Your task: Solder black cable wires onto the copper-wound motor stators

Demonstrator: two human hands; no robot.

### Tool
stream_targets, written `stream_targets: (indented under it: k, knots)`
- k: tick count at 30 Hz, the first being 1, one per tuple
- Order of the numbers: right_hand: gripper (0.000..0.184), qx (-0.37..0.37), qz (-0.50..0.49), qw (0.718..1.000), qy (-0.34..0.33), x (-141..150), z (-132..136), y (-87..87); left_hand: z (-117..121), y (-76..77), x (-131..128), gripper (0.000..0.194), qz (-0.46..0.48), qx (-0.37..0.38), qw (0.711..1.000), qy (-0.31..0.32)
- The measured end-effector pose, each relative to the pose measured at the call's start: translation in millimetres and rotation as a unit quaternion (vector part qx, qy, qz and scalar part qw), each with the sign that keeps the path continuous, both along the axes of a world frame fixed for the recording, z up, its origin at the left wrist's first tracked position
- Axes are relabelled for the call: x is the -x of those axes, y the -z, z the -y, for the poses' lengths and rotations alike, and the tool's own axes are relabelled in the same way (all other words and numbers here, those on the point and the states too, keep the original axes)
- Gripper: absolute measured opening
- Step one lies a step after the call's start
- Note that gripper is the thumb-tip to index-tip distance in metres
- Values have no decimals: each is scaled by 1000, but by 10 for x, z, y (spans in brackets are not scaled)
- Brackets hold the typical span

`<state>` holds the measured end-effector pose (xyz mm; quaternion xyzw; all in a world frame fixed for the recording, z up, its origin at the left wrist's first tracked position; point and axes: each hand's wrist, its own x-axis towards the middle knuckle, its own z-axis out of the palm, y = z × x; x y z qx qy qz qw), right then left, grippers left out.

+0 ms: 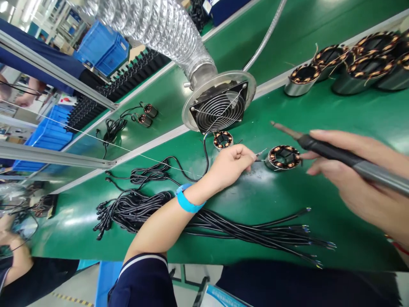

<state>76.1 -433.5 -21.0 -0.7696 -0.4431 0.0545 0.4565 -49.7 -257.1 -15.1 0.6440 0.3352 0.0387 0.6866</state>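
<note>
My left hand (231, 166), with a blue band at the wrist, reaches over the bench and pinches a thin wire (261, 152) whose bare strands point at a wound motor stator (283, 157). Copper coils ring the top of that stator. My right hand (358, 192) is closed around a soldering iron (338, 151), its brown tip pointing left above the stator. Fingertips of the right hand are close by the stator's right side; whether they touch it I cannot tell. Another stator (223, 140) stands just behind my left hand.
A fume fan (220, 108) on a silver duct (159, 30) hangs over the green bench (361, 238). Black cables (137, 209) lie bundled beneath my left arm. Several larger stators (358, 74) stand at the back right. Other people's hands (27, 96) show at far left.
</note>
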Motion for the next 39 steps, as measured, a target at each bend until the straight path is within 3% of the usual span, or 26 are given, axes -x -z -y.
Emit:
stream_targets:
  k: [5,11,19,39]
  knots:
    - [14,-48,-9,999,-21,-52,222,156,-17,57,-39,18,10,-11,1000,10]
    - [13,-102,-31,993,-57,-45,206,200,-30,98,-32,16,24,-28,999,32]
    - [10,-91,-22,992,-89,-42,165,180,-43,96,-32,17,32,-49,997,41]
    - [13,-88,-29,993,-72,-24,221,236,-45,138,-40,14,46,-34,998,34]
